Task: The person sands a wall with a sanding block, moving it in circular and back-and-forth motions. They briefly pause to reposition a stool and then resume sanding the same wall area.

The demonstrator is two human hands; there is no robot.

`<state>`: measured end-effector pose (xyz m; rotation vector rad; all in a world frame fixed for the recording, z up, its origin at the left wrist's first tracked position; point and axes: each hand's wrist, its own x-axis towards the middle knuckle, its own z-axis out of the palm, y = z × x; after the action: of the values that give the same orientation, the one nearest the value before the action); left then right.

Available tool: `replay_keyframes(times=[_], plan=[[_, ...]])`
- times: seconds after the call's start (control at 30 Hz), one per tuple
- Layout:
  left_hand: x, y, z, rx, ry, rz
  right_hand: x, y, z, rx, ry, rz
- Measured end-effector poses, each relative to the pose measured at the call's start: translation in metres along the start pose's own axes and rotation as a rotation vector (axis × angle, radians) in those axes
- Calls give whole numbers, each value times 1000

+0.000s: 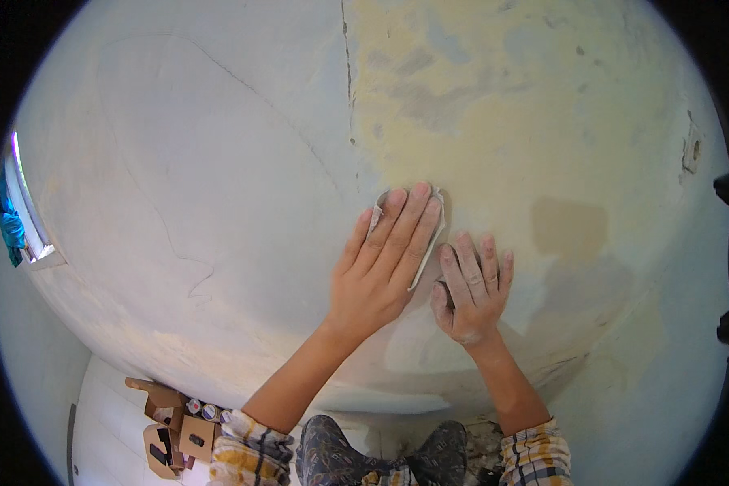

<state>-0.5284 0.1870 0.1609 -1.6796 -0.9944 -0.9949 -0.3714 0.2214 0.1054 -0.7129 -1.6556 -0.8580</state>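
Observation:
My left hand (376, 273) presses flat against a painted plaster wall (249, 200), its fingers pointing up. Under those fingers is a thin sheet, apparently sandpaper (376, 217), with a curled corner and pale edges showing; the rest is hidden by the hand. Just to the right and a little lower, my right hand (474, 294) rests with its palm towards the wall and its fingers slightly apart. Pale dust coats its fingers, and I see nothing held in it. A yellowish patch (462, 146) covers the wall above both hands.
A dark vertical crack (347, 67) runs down the upper wall. A wall box (694, 147) is set at the right. Open cardboard boxes (197, 437) and several cans (210, 412) stand on the tiled floor (109, 425) at lower left. A window (27, 200) with blue cloth (10, 225) is far left.

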Motion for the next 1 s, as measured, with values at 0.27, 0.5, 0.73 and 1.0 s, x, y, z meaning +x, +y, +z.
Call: replay_keyframes(times=[0.27, 0.5, 0.73, 1.0], plan=[[-18, -4, -25, 120, -29, 269, -3, 3, -3, 38, 2, 3], [3, -11, -17, 11, -118, 103, -2, 3, -5, 12, -10, -1], [-5, -19, -27, 38, -105, 81, -4, 2, -3, 58, 8, -4], [-16, -3, -30, 8, -146, 39, -7, 5, -2, 32, 7, -19]])
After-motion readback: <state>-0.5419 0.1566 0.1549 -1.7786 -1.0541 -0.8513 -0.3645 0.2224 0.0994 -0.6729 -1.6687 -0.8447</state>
